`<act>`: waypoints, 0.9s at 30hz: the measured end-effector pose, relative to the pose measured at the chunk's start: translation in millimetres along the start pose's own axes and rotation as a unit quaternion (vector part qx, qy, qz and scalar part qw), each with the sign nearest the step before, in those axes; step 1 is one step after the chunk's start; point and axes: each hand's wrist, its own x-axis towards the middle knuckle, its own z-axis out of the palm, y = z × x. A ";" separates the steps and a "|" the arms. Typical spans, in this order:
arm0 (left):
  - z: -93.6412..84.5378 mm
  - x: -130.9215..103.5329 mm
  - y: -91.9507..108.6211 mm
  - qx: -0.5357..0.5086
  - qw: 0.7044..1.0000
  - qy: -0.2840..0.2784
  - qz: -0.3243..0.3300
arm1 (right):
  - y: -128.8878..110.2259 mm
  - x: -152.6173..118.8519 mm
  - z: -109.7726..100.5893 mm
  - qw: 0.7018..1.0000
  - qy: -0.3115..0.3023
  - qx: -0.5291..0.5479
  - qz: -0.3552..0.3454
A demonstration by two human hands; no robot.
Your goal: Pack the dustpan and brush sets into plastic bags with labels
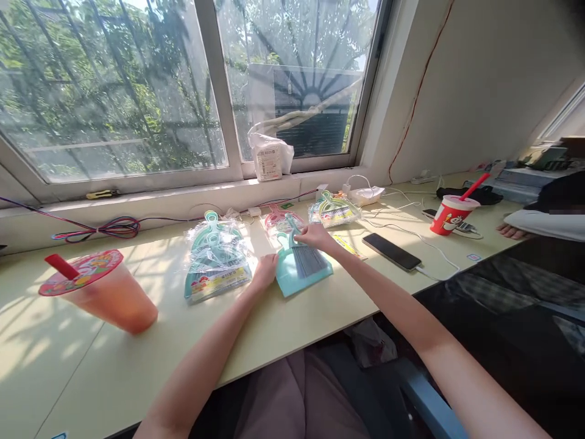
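Note:
A small teal dustpan [286,277] lies on the table in front of me, with a grey-bristled hand brush [311,261] resting over it. My right hand [319,236] pinches the brush near its teal handle, fingers closed. At the pan's left edge my left hand [265,271] is curled, its fingertips on the rim and partly hidden. Left of that hand is a stack of wrapped teal dustpan sets [214,262] in clear plastic. Just behind the pan lies a pink dustpan set [276,214], and a green wrapped set [336,210] sits to its right.
A large drink cup [114,299] stands at left. To the right are a phone [392,251] on a charging cable, a yellow label card [350,247], and a red cup [452,214]. Another person's hand [514,230] rests at far right. Coiled wires [119,227] lie by the window.

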 end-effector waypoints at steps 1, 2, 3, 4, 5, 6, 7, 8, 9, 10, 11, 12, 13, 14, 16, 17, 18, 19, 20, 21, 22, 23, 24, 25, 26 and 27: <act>-1.5 1.4 -2.6 0.003 1.000 0.007 -0.011 | 1.6 1.8 -17.8 1.000 0.001 0.012 0.003; -3.2 2.6 -5.4 0.009 1.000 0.016 -0.021 | 4.3 3.8 -35.9 1.000 -0.003 0.026 0.003; -5.0 3.5 -8.3 0.018 0.999 0.026 -0.031 | 8.1 5.8 -53.1 0.998 -0.013 0.055 0.004; -6.8 4.1 -11.0 0.030 0.998 0.033 -0.040 | 13.0 7.9 -67.9 0.998 -0.018 0.062 0.012; -8.6 4.5 -13.4 0.042 0.997 0.038 -0.050 | 18.8 9.7 -79.1 0.998 -0.027 0.049 0.023; -10.4 4.7 -15.5 0.056 0.996 0.041 -0.055 | 25.3 11.3 -85.9 0.998 -0.044 0.025 0.027; -12.1 4.8 -17.3 0.071 0.995 0.041 -0.056 | 32.1 12.3 -87.9 0.998 -0.062 -0.010 0.030; -13.8 5.0 -18.7 0.088 0.994 0.039 -0.050 | 38.9 12.6 -85.3 0.995 -0.080 -0.050 0.035; -15.5 5.3 -19.8 0.106 0.993 0.036 -0.040 | 45.0 12.2 -78.9 0.990 -0.094 -0.091 0.046; -17.1 5.6 -20.5 0.126 0.991 0.032 -0.029 | 50.0 11.1 -69.7 0.984 -0.101 -0.129 0.063; -18.8 6.0 -20.9 0.145 0.989 0.027 -0.018 | 53.5 9.8 -58.9 0.978 -0.103 -0.161 0.084; -20.4 6.3 -21.1 0.161 0.987 0.023 -0.009 | 55.6 8.4 -47.9 0.972 -0.103 -0.183 0.105; -21.9 6.5 -21.0 0.169 0.985 0.021 -0.005 | 56.2 7.3 -37.6 0.969 -0.102 -0.193 0.117; -23.2 6.5 -20.8 0.178 0.984 0.019 -0.003 | 55.5 6.6 -28.8 0.968 -0.101 -0.194 0.123; -24.9 5.7 -19.7 0.218 0.976 0.013 0.000 | 51.7 6.7 -16.7 0.968 -0.106 -0.192 0.124; -25.3 4.8 -18.9 0.249 0.968 0.007 0.000 | 49.3 7.3 -13.3 0.967 -0.111 -0.194 0.124; -25.3 3.7 -17.8 0.285 0.959 -0.001 -0.002 | 46.9 8.0 -11.1 0.964 -0.120 -0.201 0.126; -25.1 2.4 -16.4 0.320 0.947 -0.009 -0.006 | 44.7 8.6 -9.9 0.960 -0.130 -0.211 0.127; -24.6 1.2 -14.8 0.352 0.936 -0.016 -0.011 | 42.6 9.1 -9.3 0.955 -0.141 -0.226 0.129; -24.2 0.2 -12.9 0.376 0.926 -0.021 -0.014 | 40.8 9.2 -9.1 0.951 -0.148 -0.240 0.129; -23.7 -0.6 -10.9 0.395 0.918 -0.023 -0.015 | 39.2 8.9 -9.3 0.947 -0.150 -0.254 0.129; -23.3 -1.1 -8.7 0.410 0.912 -0.024 -0.014 | 37.7 8.3 -10.2 0.944 -0.146 -0.268 0.128; -23.2 -1.2 -6.3 0.421 0.907 -0.022 -0.013 | 36.3 7.3 -12.0 0.941 -0.137 -0.282 0.127; -23.2 -1.0 -3.8 0.428 0.904 -0.018 -0.010 | 34.9 6.2 -15.0 0.940 -0.119 -0.294 0.126; -23.5 -0.7 -1.1 0.433 0.901 -0.012 -0.005 | 33.7 5.1 -19.3 0.939 -0.096 -0.307 0.125; -24.0 -0.4 1.8 0.436 0.900 -0.006 0.000 | 32.7 3.9 -25.1 0.937 -0.073 -0.319 0.125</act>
